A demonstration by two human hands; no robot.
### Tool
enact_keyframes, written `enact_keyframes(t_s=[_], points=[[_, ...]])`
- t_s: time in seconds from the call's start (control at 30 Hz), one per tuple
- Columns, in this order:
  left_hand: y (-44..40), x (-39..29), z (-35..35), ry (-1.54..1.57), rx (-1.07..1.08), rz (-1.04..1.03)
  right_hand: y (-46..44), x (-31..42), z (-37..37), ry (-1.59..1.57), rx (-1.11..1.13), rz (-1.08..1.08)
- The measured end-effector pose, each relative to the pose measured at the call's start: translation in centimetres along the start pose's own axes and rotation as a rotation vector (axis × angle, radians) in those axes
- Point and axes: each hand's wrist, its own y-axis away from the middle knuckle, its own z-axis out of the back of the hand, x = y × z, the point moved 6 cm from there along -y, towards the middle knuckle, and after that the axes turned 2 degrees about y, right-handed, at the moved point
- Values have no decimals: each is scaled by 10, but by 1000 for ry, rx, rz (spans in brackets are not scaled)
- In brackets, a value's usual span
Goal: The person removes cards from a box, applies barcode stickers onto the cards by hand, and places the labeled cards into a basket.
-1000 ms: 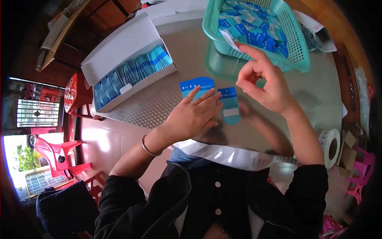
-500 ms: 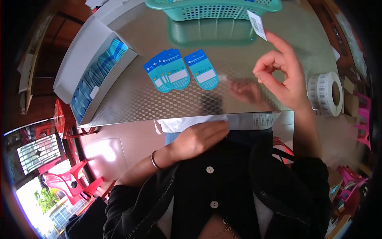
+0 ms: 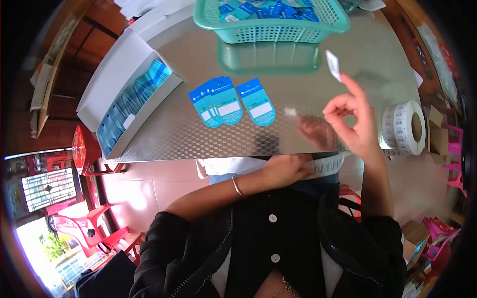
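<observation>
My right hand (image 3: 352, 116) is raised over the right side of the metal table (image 3: 164, 134). A small white barcode label (image 3: 332, 65) sticks to its index fingertip, while the thumb and another finger press together. Below the table's front edge, my left hand (image 3: 288, 170) touches a strip of white labels (image 3: 325, 166); its fingertips are partly hidden. On the table lie a fanned group of blue cards (image 3: 227, 103) and, just right of it, a single blue card (image 3: 259, 104), each with a white rectangle.
A green basket (image 3: 278, 34) of blue cards stands at the back. An open white box (image 3: 149, 102) packed with blue cards is at the left. A label roll (image 3: 408, 128) hangs at the right edge. Pink chairs (image 3: 82, 228) stand on the floor.
My left hand has left the cards and moved down and right to the label strip. My right hand stays raised with the label on its fingertip. The head view has shifted.
</observation>
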Motion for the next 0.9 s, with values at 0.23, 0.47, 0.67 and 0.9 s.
enact_keyframes(t_s=[0.23,0.47,0.67,0.9], points=[[51,-37,58,-162,-37,-167,-32,11,-86,258,397,262],[70,-51,127,-513,-225,-186,-43,-11,-92,473,395,383],[40,-46,136,-631,-259,-315,-48,-30,-58,426,300,322],[13,-39,121,-837,-171,-548,-79,-41,-58,288,450,141]])
